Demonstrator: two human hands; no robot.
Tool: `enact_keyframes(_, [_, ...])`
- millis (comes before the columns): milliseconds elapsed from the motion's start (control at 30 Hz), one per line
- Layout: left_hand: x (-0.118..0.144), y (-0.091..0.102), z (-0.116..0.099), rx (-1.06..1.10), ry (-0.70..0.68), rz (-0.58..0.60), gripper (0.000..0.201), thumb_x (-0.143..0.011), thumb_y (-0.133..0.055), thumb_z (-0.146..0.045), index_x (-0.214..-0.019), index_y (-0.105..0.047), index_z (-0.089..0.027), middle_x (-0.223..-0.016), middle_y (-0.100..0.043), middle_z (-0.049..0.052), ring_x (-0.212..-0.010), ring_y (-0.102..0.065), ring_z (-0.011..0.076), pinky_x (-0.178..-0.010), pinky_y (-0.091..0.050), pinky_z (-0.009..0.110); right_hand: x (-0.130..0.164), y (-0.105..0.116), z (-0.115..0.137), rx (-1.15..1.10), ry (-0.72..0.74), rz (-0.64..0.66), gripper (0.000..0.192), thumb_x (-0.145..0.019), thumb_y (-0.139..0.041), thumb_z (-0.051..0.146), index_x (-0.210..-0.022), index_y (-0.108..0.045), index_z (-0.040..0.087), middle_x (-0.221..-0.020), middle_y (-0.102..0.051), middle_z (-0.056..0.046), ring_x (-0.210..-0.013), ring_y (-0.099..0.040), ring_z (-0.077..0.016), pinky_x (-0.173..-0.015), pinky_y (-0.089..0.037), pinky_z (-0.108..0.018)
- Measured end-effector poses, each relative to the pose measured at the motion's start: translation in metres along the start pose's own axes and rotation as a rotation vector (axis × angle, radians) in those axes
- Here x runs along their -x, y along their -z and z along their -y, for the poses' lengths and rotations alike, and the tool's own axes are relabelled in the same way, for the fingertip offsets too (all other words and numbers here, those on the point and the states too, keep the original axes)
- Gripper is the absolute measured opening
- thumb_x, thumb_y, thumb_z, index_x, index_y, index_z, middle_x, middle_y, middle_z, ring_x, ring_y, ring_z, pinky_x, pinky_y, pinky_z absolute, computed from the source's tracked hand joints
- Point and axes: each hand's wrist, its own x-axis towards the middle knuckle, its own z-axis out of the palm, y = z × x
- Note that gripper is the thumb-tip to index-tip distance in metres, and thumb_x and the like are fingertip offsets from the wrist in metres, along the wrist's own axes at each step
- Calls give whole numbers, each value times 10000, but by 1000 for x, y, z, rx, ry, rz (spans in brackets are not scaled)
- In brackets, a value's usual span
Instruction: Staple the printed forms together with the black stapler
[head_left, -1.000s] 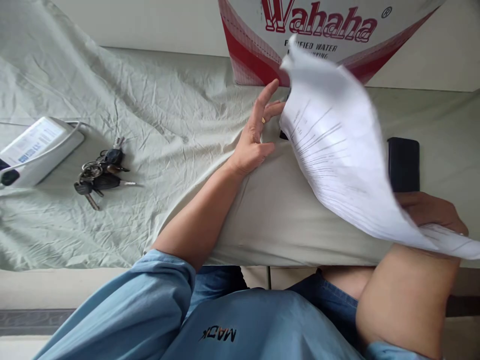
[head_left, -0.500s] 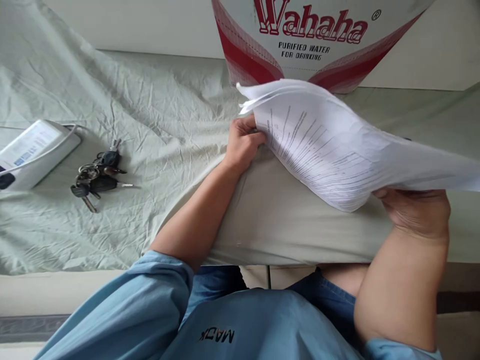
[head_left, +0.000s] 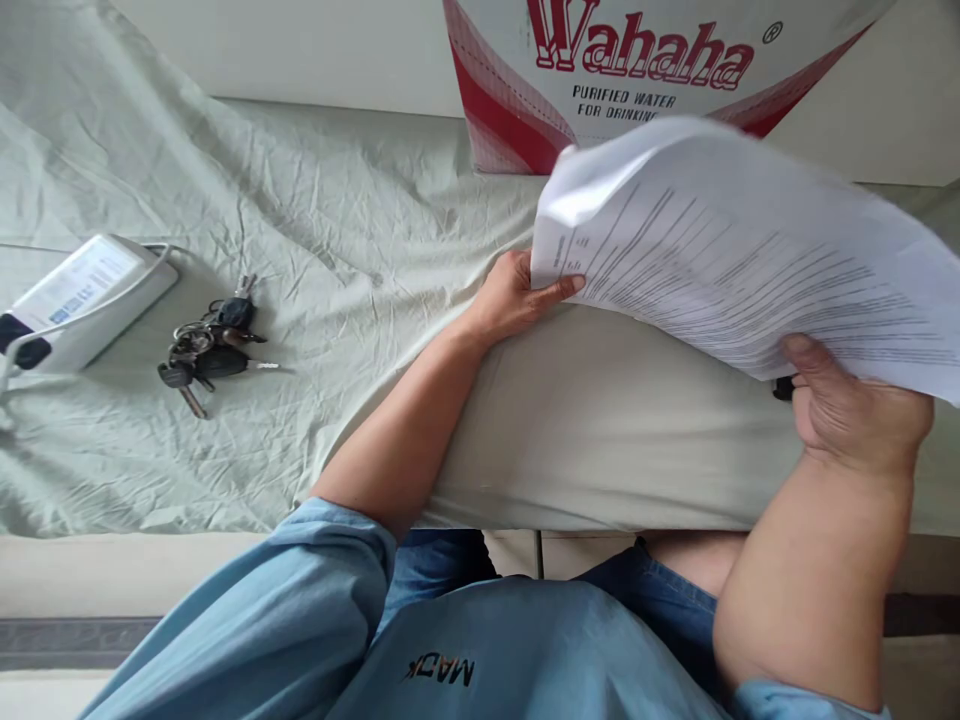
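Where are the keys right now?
In the head view, the bunch of keys lies on the left side of the wrinkled green sheet, just right of the white power strip and well left of the left hand.

The left hand is stretched forward from a rolled-up blue sleeve, its thumb pinching closed; the right hand, forearm bent upward, grips with the thumb on top.

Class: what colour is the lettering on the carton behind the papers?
Red lettering on the carton, head view.
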Motion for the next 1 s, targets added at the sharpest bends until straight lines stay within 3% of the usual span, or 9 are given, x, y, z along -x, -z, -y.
enact_keyframes(167, [3,5,-15,149,68,90,700,-955,-890,-908,-962,-812,-213,-952,-851,87,-992,-882,326,-890,-779,474,6,-6,20,17,-205,-26,762,-432,-1242,530,-1089,-892,366,-1461,-881,-47,-1635,-710,-423,-1518,-411,-769])
enact_keyframes(267, [4,10,-22,209,107,77,735,-944,-880,-943,-977,-797,-213,-909,-827,81,-934,-872,298,-809,-766,434,12,4,27,91,-436,59,769,-447,-1241,520,-1108,-879,369,-1361,-907,-50,-1493,-786,-393,-1446,-527,-734])
enact_keyframes(367, [2,12,-20,267,132,64,712,-936,-907,-916,-1011,-791,-217,-905,-810,80,-960,-876,297,-800,-757,418,10,21,23,219,-612,161,689,-487,-1221,624,-989,-871,309,-1183,-907,-85,-1183,-842,-355,-1194,-715,-642])
enact_keyframes(467, [3,14,-20,296,176,137,721,-918,-927,-908,-998,-794,-204,-898,-811,87,-916,-871,290,-764,-749,411,5,37,16,241,-592,63,754,-508,-1207,718,-1052,-905,292,-1039,-873,-69,-1005,-817,-292,-1002,-734,-533])
enact_keyframes(567, [6,18,-30,297,224,282,751,-876,-960,-916,-966,-821,-183,-907,-840,92,-837,-853,262,-730,-739,393,2,44,17,159,-489,-24,790,-583,-1205,700,-1213,-916,320,-1021,-881,-64,-1026,-850,-290,-1023,-713,-515])
enact_keyframes(667, [9,23,-42,281,275,454,750,-834,-1010,-887,-975,-870,-164,-918,-866,89,-798,-833,228,-708,-716,347,5,42,27,128,-515,91,768,-653,-1171,745,-1237,-932,307,-1047,-907,-91,-1036,-883,-300,-1043,-718,-495])
enact_keyframes(767, [7,25,-48,201,284,603,692,-823,-1046,-822,-935,-900,-155,-877,-863,84,-751,-795,203,-654,-665,299,10,32,34,150,-564,243,824,-617,-1154,812,-1227,-963,293,-996,-901,-84,-921,-864,-272,-915,-730,-430])
enact_keyframes(867, [4,24,-47,150,250,673,606,-841,-1047,-753,-863,-901,-165,-825,-846,84,-703,-757,201,-603,-613,287,13,17,33,152,-576,302,769,-552,-1180,790,-1105,-986,293,-877,-874,-48,-794,-801,-221,-802,-700,-376])
enact_keyframes(1000, [3,21,-47,141,238,653,496,-879,-1026,-644,-853,-884,-170,-805,-818,63,-708,-720,184,-598,-569,269,14,-1,22,160,-586,243,644,-422,-1239,701,-782,-919,272,-755,-821,-4,-724,-695,-142,-708,-602,-288])
